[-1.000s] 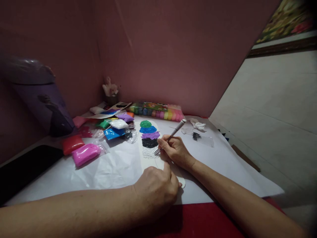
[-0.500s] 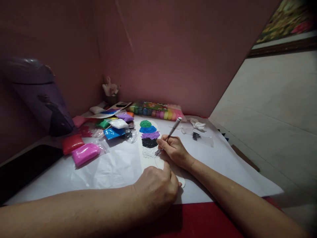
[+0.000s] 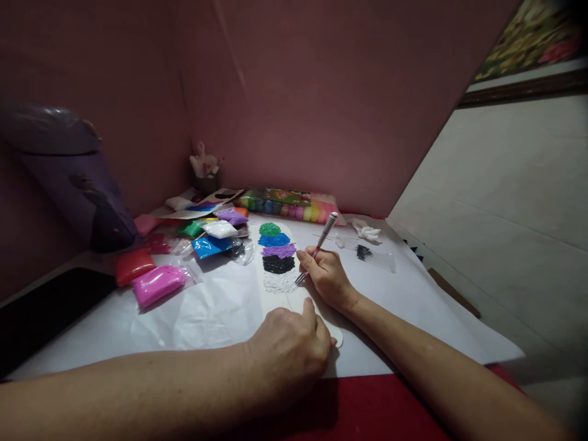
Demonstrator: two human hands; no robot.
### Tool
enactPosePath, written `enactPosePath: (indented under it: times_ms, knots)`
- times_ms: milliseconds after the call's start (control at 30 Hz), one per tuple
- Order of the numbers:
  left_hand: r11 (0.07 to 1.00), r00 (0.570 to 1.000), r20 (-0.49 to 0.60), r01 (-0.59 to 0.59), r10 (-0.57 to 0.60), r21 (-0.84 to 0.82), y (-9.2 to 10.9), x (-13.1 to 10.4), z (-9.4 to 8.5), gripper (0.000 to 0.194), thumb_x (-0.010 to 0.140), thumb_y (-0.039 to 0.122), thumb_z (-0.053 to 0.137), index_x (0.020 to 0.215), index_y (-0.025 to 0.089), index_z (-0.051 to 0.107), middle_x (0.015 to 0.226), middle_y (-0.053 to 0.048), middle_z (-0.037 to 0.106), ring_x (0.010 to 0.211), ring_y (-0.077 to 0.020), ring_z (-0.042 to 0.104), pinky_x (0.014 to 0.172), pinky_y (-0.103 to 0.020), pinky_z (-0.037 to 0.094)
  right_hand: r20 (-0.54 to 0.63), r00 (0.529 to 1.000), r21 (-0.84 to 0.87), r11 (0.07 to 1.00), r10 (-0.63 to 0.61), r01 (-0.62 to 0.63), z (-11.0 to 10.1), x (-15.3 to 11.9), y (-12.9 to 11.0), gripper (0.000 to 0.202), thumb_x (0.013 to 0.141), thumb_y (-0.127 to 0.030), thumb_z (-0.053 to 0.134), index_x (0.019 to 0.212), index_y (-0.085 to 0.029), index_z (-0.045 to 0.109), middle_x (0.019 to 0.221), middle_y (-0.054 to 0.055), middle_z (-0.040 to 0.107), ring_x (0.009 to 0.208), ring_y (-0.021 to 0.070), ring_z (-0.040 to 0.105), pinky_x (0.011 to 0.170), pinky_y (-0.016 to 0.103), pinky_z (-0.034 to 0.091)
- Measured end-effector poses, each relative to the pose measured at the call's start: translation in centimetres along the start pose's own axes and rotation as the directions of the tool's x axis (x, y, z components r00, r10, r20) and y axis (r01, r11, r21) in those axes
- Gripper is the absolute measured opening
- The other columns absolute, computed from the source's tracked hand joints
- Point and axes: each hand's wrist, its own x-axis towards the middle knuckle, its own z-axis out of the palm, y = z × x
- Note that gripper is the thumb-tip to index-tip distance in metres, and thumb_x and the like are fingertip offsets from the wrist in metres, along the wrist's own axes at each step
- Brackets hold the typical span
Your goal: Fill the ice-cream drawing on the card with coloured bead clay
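A long white card (image 3: 270, 302) with a rounded end lies on the paper. Down it run textured patches of green (image 3: 270, 229), blue (image 3: 274, 239), purple (image 3: 278, 251), black (image 3: 278, 264) and white clay (image 3: 279, 282). My right hand (image 3: 327, 274) is closed round a small fork (image 3: 327, 229) with a striped handle, held like a pen. Its tines point down at the right edge of the white patch; whether they touch it I cannot tell. My left hand (image 3: 290, 346) rests closed on the card's near part, index finger extended against it, its other fingers mostly hidden.
Several bagged clay packets, among them a pink packet (image 3: 158, 286) and a red packet (image 3: 134, 267), lie left. Behind is a multicoloured clay pack (image 3: 289, 205). A dark flat object (image 3: 59, 312) and a purple container (image 3: 80, 177) stand leftmost. White scraps (image 3: 366, 229) lie right.
My right hand and the fork have shifted slightly to the right and up, so the tines are now at the white patch's right edge. My left hand stays in place.
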Motion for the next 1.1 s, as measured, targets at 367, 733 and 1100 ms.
enactPosePath:
  times_ms: [367, 733, 1100]
  knots:
    - [1.000, 1.000, -0.003, 0.000, 0.000, -0.005, -0.04, 0.07, -0.17, 0.035, 0.096, 0.022, 0.032, 0.083, 0.010, 0.062, 0.080, -0.017, 0.067, 0.049, -0.0220, 0.061, 0.033, -0.030, 0.044, -0.116, 0.992, -0.180, 0.981, 0.049, -0.070, 0.03, 0.33, 0.60, 0.046, 0.092, -0.043, 0.043, 0.053, -0.021, 0.051, 0.048, 0.000, 0.054, 0.049, 0.0143, 0.054, 0.055, 0.024, 0.039]
    - [1.000, 1.000, -0.014, 0.004, -0.004, 0.007, 0.05, -0.05, 0.07, 0.032, 0.096, 0.024, 0.035, 0.086, 0.010, 0.062, 0.088, -0.020, 0.069, 0.050, -0.0232, 0.064, 0.033, -0.033, 0.048, -0.218, 0.976, -0.218, 0.975, 0.003, -0.052, -0.01, 0.20, 0.40, 0.045, 0.092, -0.041, 0.041, 0.053, -0.022, 0.049, 0.050, 0.000, 0.056, 0.050, 0.0144, 0.053, 0.058, 0.025, 0.037]
    - [1.000, 1.000, -0.021, 0.001, -0.001, 0.002, -0.07, 0.07, -0.04, 0.033, 0.096, 0.024, 0.035, 0.085, 0.010, 0.062, 0.089, -0.020, 0.069, 0.048, -0.0223, 0.062, 0.032, -0.033, 0.048, -0.211, 0.977, 0.025, 1.000, -0.001, 0.006, 0.06, 0.38, 0.89, 0.043, 0.093, -0.044, 0.047, 0.059, -0.020, 0.053, 0.052, -0.002, 0.052, 0.049, 0.0124, 0.050, 0.054, 0.024, 0.039]
